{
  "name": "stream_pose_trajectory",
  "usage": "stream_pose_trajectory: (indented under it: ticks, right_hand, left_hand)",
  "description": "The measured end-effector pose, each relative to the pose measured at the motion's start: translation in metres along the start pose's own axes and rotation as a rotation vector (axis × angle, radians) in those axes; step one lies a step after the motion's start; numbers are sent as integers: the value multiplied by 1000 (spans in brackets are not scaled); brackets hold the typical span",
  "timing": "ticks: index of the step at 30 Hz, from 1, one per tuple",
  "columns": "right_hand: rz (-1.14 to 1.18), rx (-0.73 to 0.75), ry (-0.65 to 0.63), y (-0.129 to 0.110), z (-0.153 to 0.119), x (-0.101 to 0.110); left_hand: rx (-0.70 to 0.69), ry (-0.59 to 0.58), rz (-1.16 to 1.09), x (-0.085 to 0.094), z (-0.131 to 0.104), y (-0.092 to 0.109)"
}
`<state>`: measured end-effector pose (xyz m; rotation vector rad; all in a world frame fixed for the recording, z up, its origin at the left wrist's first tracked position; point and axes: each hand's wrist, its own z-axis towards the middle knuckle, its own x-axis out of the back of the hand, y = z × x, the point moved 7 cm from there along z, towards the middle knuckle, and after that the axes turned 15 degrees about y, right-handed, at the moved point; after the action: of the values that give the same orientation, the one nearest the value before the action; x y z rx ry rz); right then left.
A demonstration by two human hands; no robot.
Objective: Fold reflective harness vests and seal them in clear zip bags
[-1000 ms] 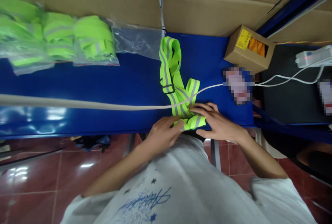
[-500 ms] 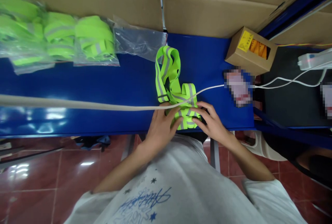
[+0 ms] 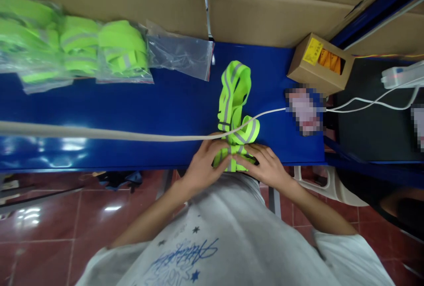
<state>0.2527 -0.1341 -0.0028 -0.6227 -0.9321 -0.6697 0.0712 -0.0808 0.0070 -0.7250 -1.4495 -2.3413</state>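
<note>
A neon-green reflective strap (image 3: 236,87) with grey stripes lies at the front edge of the blue table. Its far part stands in a loose loop with a black buckle; the near part is folded into a flat bundle. My left hand (image 3: 207,162) grips the bundle's left side, thumb on top and fingers partly hidden behind it. On the right side, my right hand (image 3: 265,164) holds the same bundle, its thumb and fingers curled over it. Both thumbs nearly meet on the folded part.
Several clear bags of folded green straps (image 3: 122,47) lie at the back left, beside a flat plastic bag (image 3: 180,54). A white cable (image 3: 132,135) crosses the view above the strap. At right are a cardboard box (image 3: 318,67) with orange contents and a blurred-out phone-like object (image 3: 304,109).
The strap's far loop has swung to the right. My hands have drawn closer together over the folded bundle, which sits slightly nearer to my body.
</note>
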Motion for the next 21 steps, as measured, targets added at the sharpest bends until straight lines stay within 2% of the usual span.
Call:
stream_pose_trajectory:
  ticks: [4,7,10,13,16,18,21]
  right_hand:
    - [23,-26,47,1,1,5]
    - [92,-144,32,9,9,6]
    - [182,-284,20,20,18,6]
    - [273,-393,9,30,28,3]
    - [297,-479,-7,39,35,-3]
    - [281,-532,20,43,38,-4]
    - [191,-621,120,47,38,-4]
  left_hand:
    - [-23,-124,-52,-1,-9,-4]
    - [-42,-169,-26,-4,-13,-9]
    - [-50,-124,41,-6,-8,-13]
    - [1,-70,38,-11,1,-15]
    - [70,83,25,-7,10,-18]
    - [64,151,15,-5,15,-16]
    - [21,170,68,-7,18,-12]
